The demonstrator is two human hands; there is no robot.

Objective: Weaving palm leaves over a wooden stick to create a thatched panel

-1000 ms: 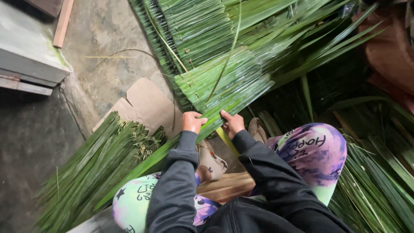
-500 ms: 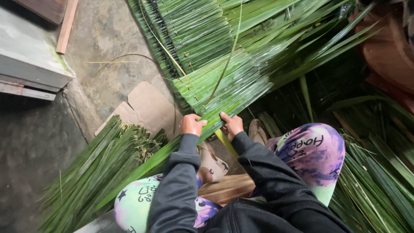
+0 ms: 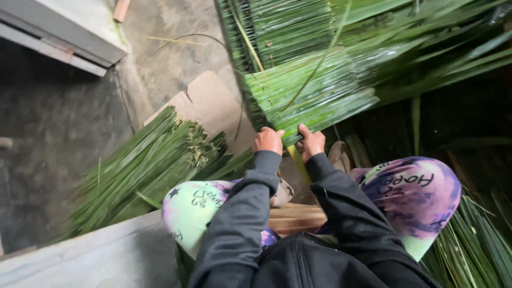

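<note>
A large green palm frond (image 3: 320, 90) lies across the ground in front of me, its leaflets folded flat over each other. My left hand (image 3: 268, 140) and my right hand (image 3: 312, 142) both grip its near edge, close together, fingers curled over the leaflets. Both arms wear dark sleeves. My knees, in purple and pale green tie-dye trousers (image 3: 416, 192), frame the hands. A wooden block (image 3: 296, 217) sits between my legs.
A bundle of stripped green leaf strips (image 3: 144, 170) lies to my left. A piece of brown cardboard (image 3: 213, 106) rests on the concrete floor. More fronds pile at the right (image 3: 469, 245). A grey ledge (image 3: 64, 32) runs at the upper left.
The view has shifted slightly and the frond's folded edge has drawn closer to my hands. Both hands keep their grip in the same place.
</note>
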